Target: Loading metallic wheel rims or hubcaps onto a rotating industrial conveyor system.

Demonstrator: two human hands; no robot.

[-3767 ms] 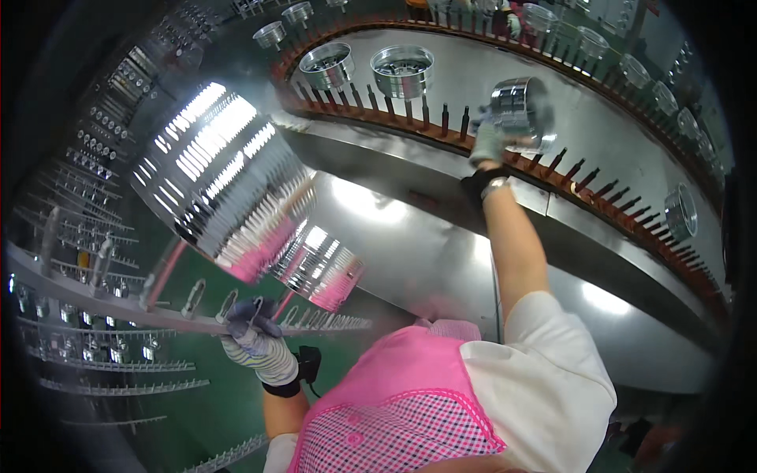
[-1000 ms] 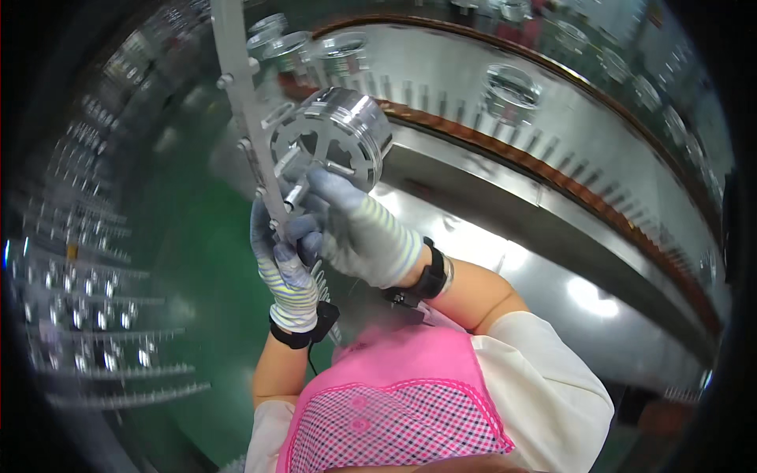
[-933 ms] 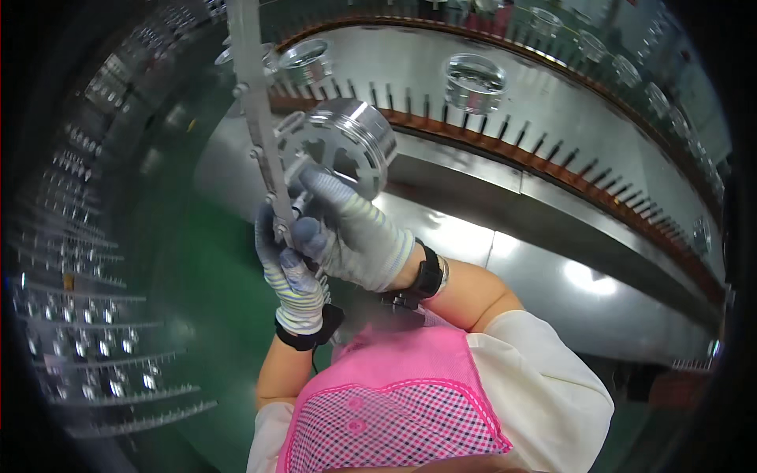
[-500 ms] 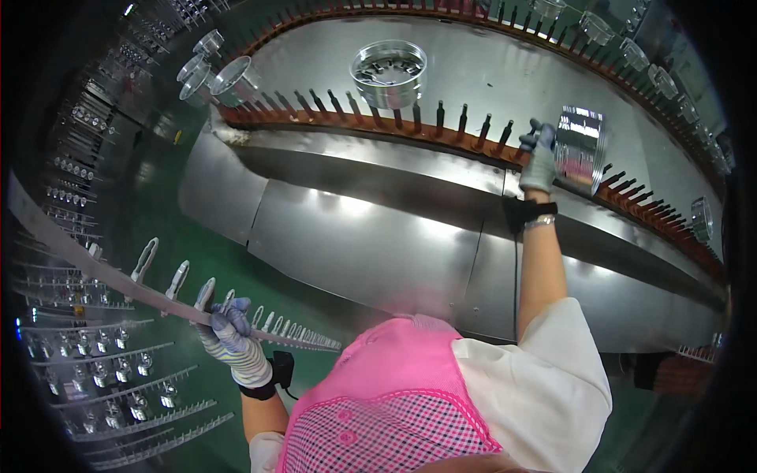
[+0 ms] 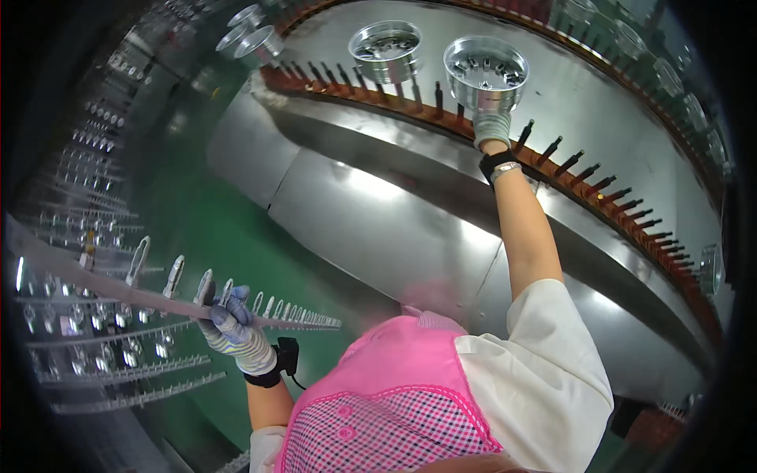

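Note:
My gloved left hand [image 5: 235, 331] is closed round a long grey bar [image 5: 110, 285] that carries a row of upright loop-shaped silver pieces [image 5: 176, 276]. The bar runs from the left edge past my hand toward the middle. My gloved right hand [image 5: 492, 130] reaches over the row of dark pins and is against a clear round dish [image 5: 486, 94]. Its fingers are hidden under or behind the dish. Several small shiny metal parts lie in the dish. To its left, a second clear dish [image 5: 386, 67] with similar parts stands on the metal top.
Dark upright pins [image 5: 569, 163] line the curved edge of the steel machine [image 5: 363, 205]. More clear dishes stand at the far left [image 5: 259, 47] and along the right [image 5: 711, 270]. Racks of shiny parts [image 5: 102, 339] hang at the left over the green floor [image 5: 229, 260].
My right hand and the clear dish have moved left, closer to the second dish. The dish now sits more upright in view. My left hand still grips the bar; the view has turned.

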